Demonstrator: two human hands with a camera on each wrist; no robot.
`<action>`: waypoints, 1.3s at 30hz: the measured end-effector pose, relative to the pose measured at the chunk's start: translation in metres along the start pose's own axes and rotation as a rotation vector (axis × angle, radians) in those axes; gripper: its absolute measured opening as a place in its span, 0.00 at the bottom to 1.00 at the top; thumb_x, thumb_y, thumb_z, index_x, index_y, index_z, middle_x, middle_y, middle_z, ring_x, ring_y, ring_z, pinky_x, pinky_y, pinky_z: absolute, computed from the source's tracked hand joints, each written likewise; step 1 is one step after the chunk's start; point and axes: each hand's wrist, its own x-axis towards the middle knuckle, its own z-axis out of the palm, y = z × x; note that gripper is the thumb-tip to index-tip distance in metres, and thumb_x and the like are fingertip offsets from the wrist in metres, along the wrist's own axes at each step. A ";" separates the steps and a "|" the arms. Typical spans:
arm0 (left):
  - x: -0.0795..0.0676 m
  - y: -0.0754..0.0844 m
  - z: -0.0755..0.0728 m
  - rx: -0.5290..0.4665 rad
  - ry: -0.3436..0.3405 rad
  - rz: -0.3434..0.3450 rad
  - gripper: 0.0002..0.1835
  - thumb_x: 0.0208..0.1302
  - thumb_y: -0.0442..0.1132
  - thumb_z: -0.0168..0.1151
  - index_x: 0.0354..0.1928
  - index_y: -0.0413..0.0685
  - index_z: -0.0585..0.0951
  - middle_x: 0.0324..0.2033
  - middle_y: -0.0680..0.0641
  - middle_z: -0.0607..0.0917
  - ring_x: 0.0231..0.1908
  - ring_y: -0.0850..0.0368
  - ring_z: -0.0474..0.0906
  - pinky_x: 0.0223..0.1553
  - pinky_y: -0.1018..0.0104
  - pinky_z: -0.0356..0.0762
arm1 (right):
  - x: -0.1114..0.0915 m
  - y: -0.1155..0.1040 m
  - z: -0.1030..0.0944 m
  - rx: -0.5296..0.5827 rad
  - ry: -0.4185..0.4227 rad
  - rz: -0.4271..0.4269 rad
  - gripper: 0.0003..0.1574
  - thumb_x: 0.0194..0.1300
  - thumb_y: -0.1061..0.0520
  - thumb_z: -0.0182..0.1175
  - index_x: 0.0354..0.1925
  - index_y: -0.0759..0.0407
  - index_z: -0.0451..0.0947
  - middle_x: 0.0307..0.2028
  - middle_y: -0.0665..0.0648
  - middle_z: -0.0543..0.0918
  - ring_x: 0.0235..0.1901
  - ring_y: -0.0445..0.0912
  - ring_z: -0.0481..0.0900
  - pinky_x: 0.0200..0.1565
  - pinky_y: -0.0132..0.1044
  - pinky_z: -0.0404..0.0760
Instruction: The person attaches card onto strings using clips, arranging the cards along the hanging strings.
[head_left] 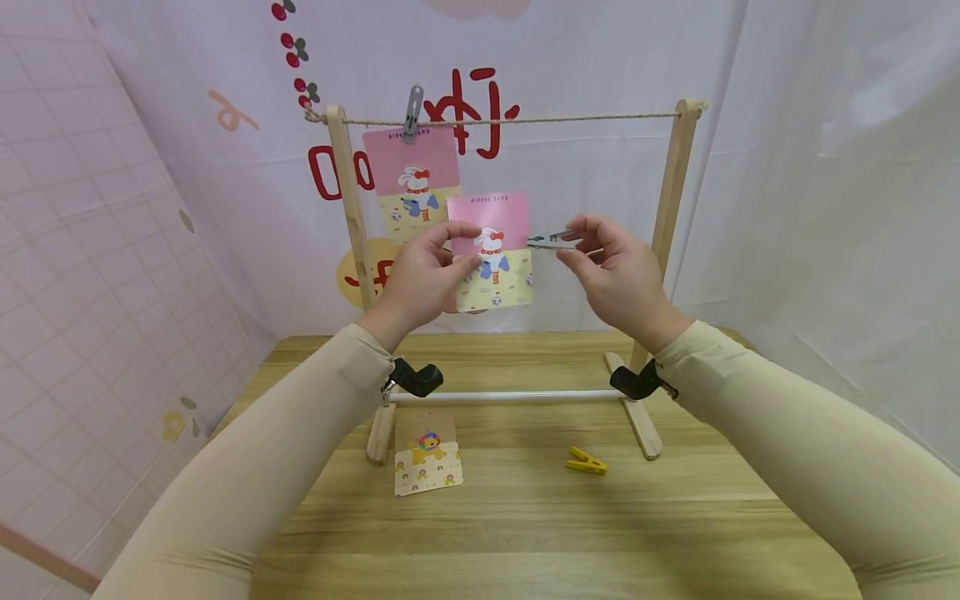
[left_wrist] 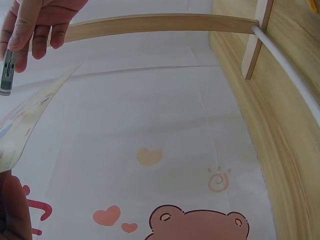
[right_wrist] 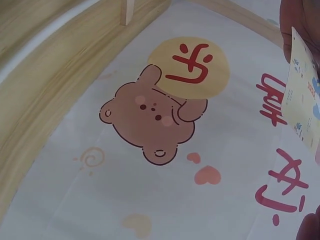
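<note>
My left hand [head_left: 422, 279] pinches a pink and yellow card [head_left: 510, 221] with a white rabbit on it by its left edge, upright in front of the rope. In the left wrist view the same card [left_wrist: 30, 120] shows nearly edge-on. My right hand [head_left: 618, 271] holds a grey-green clothespin [head_left: 551, 242] between thumb and fingers, its tip right at the card's right edge. Behind and to the left, a matching rabbit card [head_left: 390, 162] hangs from the rope [head_left: 570, 119] under another grey clothespin [head_left: 412, 112].
A wooden stand with a left post [head_left: 347, 183] and a right post [head_left: 675, 175] carries the rope; a white rod [head_left: 517, 397] joins its feet. On the table [head_left: 525, 533] lie a lion card [head_left: 427, 454] and a yellow clothespin [head_left: 587, 462]. A printed cloth [head_left: 600, 50] hangs behind.
</note>
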 end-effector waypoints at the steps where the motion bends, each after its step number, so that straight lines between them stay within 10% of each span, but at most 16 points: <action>1: 0.001 0.001 0.000 -0.005 0.000 0.004 0.17 0.73 0.38 0.68 0.61 0.53 0.83 0.47 0.44 0.85 0.36 0.51 0.83 0.32 0.68 0.85 | 0.001 -0.001 0.000 0.004 -0.001 0.002 0.13 0.71 0.62 0.68 0.52 0.65 0.81 0.41 0.60 0.89 0.34 0.38 0.80 0.39 0.23 0.79; 24: 0.013 0.010 -0.005 -0.008 0.002 0.021 0.18 0.75 0.35 0.64 0.63 0.53 0.81 0.59 0.48 0.81 0.42 0.51 0.85 0.41 0.66 0.88 | 0.017 -0.009 -0.007 -0.020 0.028 0.029 0.12 0.71 0.62 0.68 0.51 0.63 0.84 0.48 0.59 0.88 0.38 0.32 0.81 0.41 0.22 0.79; 39: 0.017 0.019 -0.004 0.021 0.035 0.072 0.17 0.76 0.37 0.63 0.64 0.54 0.81 0.37 0.47 0.81 0.27 0.55 0.74 0.25 0.73 0.72 | 0.030 -0.017 -0.010 -0.037 0.075 0.007 0.10 0.69 0.62 0.69 0.49 0.62 0.86 0.47 0.57 0.87 0.38 0.30 0.81 0.44 0.21 0.80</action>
